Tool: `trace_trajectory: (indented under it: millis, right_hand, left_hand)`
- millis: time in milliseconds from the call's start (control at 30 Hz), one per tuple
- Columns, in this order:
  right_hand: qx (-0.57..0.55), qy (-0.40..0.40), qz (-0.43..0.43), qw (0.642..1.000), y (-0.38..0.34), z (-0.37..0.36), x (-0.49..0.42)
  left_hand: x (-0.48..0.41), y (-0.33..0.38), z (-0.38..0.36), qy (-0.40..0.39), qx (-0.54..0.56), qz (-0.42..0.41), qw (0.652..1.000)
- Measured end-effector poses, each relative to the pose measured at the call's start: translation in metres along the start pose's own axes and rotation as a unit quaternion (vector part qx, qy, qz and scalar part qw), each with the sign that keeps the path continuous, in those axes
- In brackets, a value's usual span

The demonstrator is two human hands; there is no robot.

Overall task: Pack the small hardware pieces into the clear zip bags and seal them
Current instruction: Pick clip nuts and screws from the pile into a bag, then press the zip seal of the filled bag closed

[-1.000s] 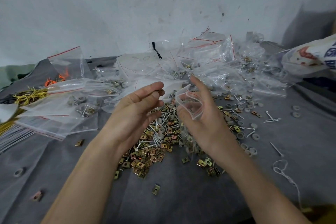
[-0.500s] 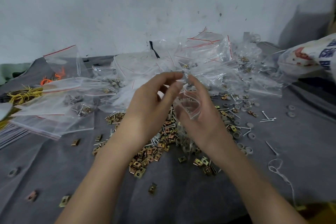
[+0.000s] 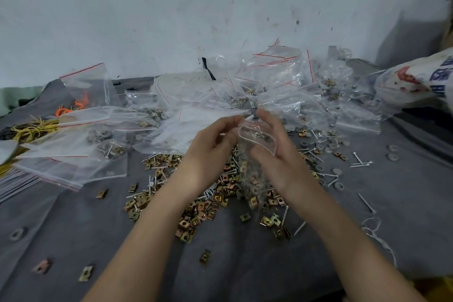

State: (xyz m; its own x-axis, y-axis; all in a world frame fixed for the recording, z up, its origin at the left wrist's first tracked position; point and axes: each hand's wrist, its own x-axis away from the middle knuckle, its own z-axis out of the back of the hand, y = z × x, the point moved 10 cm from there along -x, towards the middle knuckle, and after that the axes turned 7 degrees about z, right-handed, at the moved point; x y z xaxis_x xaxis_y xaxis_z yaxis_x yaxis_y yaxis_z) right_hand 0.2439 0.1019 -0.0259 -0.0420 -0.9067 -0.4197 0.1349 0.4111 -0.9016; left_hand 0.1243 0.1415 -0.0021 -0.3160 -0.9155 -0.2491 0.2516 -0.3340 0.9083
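Observation:
A small clear zip bag (image 3: 255,144) with a red seal line hangs upright between my hands above a heap of brass clips (image 3: 206,206) and nails. My right hand (image 3: 274,152) grips the bag's mouth from the right, fingers curled round it. My left hand (image 3: 210,147) pinches the bag's top left edge with fingertips. Some hardware lies in the bag's lower part. Grey washers (image 3: 331,147) and loose nails (image 3: 360,162) are scattered to the right.
Many clear zip bags (image 3: 269,81), some filled, pile up along the back against the wall. Larger bags (image 3: 71,154) lie at left beside yellow bands (image 3: 31,130). A printed sack (image 3: 416,78) sits far right. White string (image 3: 375,230) trails at right on the grey cloth (image 3: 73,228).
My left hand moved right from an open pose to pinch the bag's top edge. Both hands and the bag now sit a little lower, close together.

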Motion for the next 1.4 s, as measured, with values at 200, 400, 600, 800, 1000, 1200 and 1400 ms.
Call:
trace_trajectory:
  millis: [200, 400, 600, 800, 1000, 1200, 1400]
  right_hand:
    - [0.006, -0.035, -0.017, 0.999, 0.004, 0.002, 0.002]
    - [0.082, 0.03, 0.056, 0.995, -0.014, 0.028, -0.018]
    - [0.209, 0.121, 0.239, 0.94, -0.067, 0.058, -0.028]
    - [0.326, -0.019, 0.144, 0.934, -0.011, 0.029, 0.014]
    - [0.419, -0.082, 0.152, 0.891, -0.008, 0.006, 0.049]
    - [0.437, -0.063, 0.146, 0.886, -0.003, 0.01, 0.072]
    - [0.44, -0.057, 0.147, 0.884, -0.009, 0.014, 0.067]
  left_hand:
    - [-0.006, -0.007, -0.008, -0.035, 0.056, 0.03, 0.997]
    - [-0.016, 0.013, 0.016, 0.059, 0.013, 0.0, 0.998]
    - [-0.002, 0.073, 0.043, 0.202, -0.063, -0.184, 0.96]
    - [0.035, -0.012, 0.014, 0.064, -0.122, 0.027, 0.99]
    - [0.057, -0.033, 0.007, 0.082, -0.057, 0.153, 0.983]
    - [0.07, -0.029, 0.024, 0.096, -0.144, 0.084, 0.981]
    - [0.072, -0.03, 0.011, 0.004, -0.238, 0.008, 0.971]
